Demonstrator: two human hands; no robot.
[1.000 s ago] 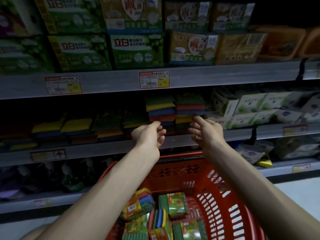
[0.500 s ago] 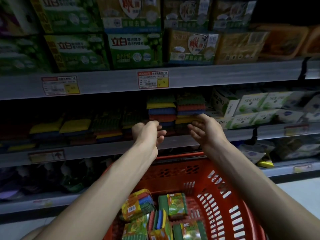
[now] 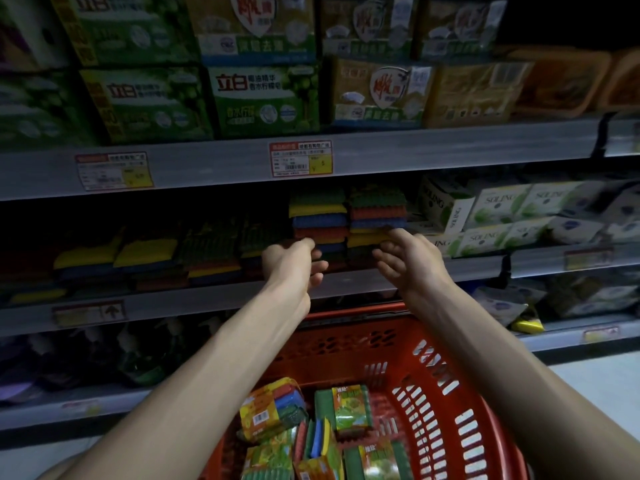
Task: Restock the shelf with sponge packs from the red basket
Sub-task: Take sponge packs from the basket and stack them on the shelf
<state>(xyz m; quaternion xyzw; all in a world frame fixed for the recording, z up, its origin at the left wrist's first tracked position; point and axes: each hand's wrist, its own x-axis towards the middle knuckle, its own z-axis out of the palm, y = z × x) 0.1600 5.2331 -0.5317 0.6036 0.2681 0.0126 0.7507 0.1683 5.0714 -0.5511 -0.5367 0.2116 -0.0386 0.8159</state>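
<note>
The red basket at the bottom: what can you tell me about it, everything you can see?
The red basket looks like moulded plastic, with small holes in its far wall and long slots down its right side. It sits low before the shelf; the left hand and right hand are up at the shelf, not touching it. Wrapped sponge packs lie jumbled inside.
</note>
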